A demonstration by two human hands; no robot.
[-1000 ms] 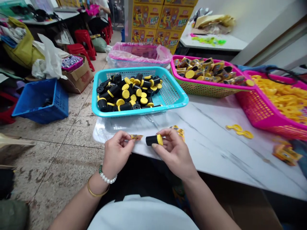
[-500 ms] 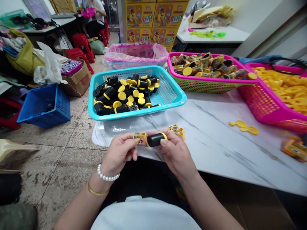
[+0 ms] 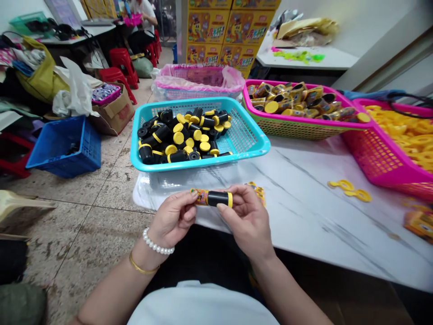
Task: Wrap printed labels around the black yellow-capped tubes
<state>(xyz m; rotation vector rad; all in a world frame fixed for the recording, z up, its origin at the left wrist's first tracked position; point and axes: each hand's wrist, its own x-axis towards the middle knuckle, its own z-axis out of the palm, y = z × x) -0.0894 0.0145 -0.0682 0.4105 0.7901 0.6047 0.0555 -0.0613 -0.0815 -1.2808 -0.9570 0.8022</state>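
Note:
My right hand point(image 3: 246, 219) pinches a small black tube with a yellow cap point(image 3: 219, 198), held sideways above the table's near edge. My left hand point(image 3: 172, 216) pinches an orange printed sticker point(image 3: 200, 197) whose end meets the tube's left side. Just beyond my right hand lies a small stack of more stickers point(image 3: 259, 192) on the white marbled table point(image 3: 304, 212). A turquoise basket point(image 3: 252, 142) behind my hands holds several black tubes with yellow caps point(image 3: 182, 133).
A pink-rimmed basket point(image 3: 297, 124) holds labelled tubes. A pink basket point(image 3: 379, 158) at right holds yellow plastic parts; two yellow rings point(image 3: 350, 189) lie loose. On the floor left stand a blue crate point(image 3: 64, 144) and a cardboard box point(image 3: 113, 108). A person point(image 3: 144, 18) sits far back.
My hands have come together: the sticker, held apart from the tube a second ago, now touches its left end. The tube has turned so its yellow cap points right.

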